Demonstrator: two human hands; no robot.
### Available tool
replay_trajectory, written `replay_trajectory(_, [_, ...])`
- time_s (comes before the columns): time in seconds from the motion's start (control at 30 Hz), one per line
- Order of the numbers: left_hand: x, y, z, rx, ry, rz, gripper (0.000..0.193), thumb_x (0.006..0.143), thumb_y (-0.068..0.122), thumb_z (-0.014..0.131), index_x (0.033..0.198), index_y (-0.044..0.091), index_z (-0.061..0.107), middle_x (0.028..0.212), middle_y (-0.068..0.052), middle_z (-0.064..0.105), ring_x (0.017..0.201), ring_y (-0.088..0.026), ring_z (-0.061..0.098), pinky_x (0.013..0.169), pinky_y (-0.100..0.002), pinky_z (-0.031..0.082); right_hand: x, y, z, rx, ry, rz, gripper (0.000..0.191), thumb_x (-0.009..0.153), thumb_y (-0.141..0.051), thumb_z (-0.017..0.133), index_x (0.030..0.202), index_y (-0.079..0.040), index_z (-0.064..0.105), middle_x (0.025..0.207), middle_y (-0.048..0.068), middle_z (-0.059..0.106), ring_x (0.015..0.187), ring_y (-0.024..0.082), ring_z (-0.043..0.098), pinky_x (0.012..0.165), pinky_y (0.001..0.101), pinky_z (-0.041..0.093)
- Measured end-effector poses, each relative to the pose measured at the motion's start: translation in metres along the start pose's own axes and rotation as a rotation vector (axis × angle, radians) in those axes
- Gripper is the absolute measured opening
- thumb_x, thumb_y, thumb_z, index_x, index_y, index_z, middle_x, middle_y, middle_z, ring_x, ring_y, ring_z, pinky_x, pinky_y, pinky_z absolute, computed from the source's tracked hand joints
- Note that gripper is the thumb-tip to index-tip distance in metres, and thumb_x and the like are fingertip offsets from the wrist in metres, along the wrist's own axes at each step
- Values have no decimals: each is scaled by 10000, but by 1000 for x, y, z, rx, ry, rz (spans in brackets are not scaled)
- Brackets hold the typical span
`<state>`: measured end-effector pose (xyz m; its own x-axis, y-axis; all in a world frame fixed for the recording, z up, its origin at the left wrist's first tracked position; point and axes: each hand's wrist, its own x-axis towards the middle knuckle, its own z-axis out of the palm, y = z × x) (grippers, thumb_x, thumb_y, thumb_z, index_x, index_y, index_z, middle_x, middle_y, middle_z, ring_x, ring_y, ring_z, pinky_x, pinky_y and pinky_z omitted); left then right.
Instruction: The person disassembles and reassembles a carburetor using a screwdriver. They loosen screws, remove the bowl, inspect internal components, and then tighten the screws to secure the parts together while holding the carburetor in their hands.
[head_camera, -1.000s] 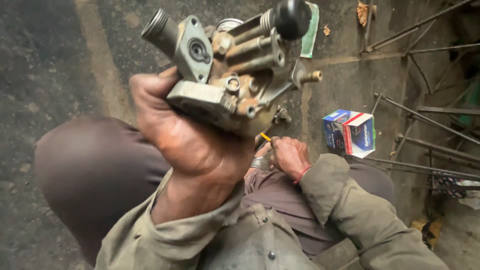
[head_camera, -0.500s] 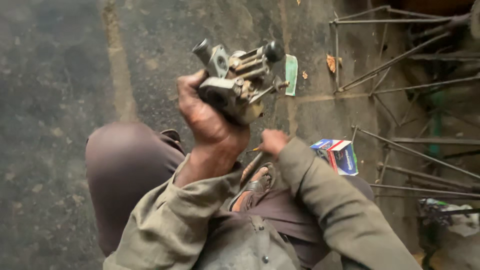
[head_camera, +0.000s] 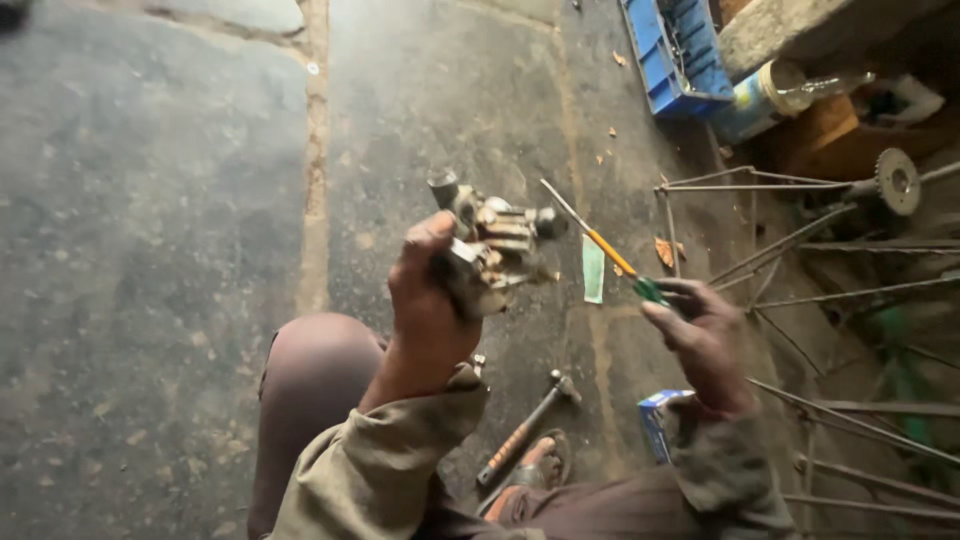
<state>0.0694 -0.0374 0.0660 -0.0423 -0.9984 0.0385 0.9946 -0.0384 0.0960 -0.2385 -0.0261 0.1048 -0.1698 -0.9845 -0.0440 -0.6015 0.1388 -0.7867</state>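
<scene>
the carburettor (head_camera: 490, 245), a grimy metal casting with brass fittings, is sitting raised above the floor in the left hand (head_camera: 430, 310), which is gripping it from below and behind, thumb curling over its near edge. the right hand (head_camera: 700, 335) is holding apart from it, off to the side, fingers clamping the green handle of a screwdriver (head_camera: 600, 245); the orange shaft and thin blade are pointing up and back toward the carburettor, tip near it but not touching.

below, between the knees, a hammer (head_camera: 525, 430) with an orange-banded handle is lying on the concrete floor (head_camera: 150, 250), its head pointing away from the person. a small blue and white box (head_camera: 655, 420) is resting just beside the right wrist. a pale green slip (head_camera: 593, 270) is lying flat on the floor under the screwdriver. thin metal rods (head_camera: 800, 240) are fanning out at right, one ending in a toothed sprocket (head_camera: 897, 180). a blue plastic crate (head_camera: 675, 50) is sitting at the top edge, with a clear bottle (head_camera: 800, 88) just beside it.
</scene>
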Motion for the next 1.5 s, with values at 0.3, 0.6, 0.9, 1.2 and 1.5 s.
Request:
replay_trajectory(0.3, [-9, 2, -13, 637, 66, -14, 586, 802, 227, 693, 1296, -81, 626, 1083, -132, 713, 945, -224, 673, 821, -336, 563, -63, 25, -60, 251, 32, -49, 234, 912, -24, 692, 1131, 52, 728, 891, 113, 719, 748, 118, 618, 643, 245, 467])
replay_trajectory(0.6, [3, 2, -15, 920, 84, 13, 657, 769, 220, 744, 1336, -90, 627, 1135, -155, 729, 1002, -227, 686, 885, -328, 559, -79, 83, -102, 490, -241, -233, 288, 873, 85, 692, 1160, 60, 695, 1019, 225, 731, 866, 266, 741, 720, 359, 608])
replay_trajectory(0.9, [1, -9, -16, 973, 119, -60, 696, 755, 233, 757, 1347, -106, 617, 1152, -157, 703, 1014, -236, 677, 891, -348, 560, -92, 78, -93, 251, -232, -19, 305, 820, 102, 768, 1118, 42, 790, 956, 181, 730, 538, 137, 644, 410, 283, 502])
replay_trajectory(1.2, [-3, -2, -11, 1003, 119, -110, 688, 757, 221, 755, 1343, -111, 613, 1110, -154, 713, 947, -233, 692, 842, -351, 580, -85, 68, -87, 21, -240, -326, 348, 762, 5, 773, 1095, -89, 749, 1010, 76, 761, 750, 114, 728, 596, 238, 599])
replay_trajectory(1.5, [-6, 3, -9, 1080, 170, -94, 674, 763, 220, 771, 1332, -111, 626, 1110, -162, 732, 983, -222, 706, 871, -325, 570, -86, 64, -88, -111, -321, -549, 559, 750, -67, 837, 1271, -183, 670, 1109, 62, 738, 774, 84, 699, 638, 217, 580])
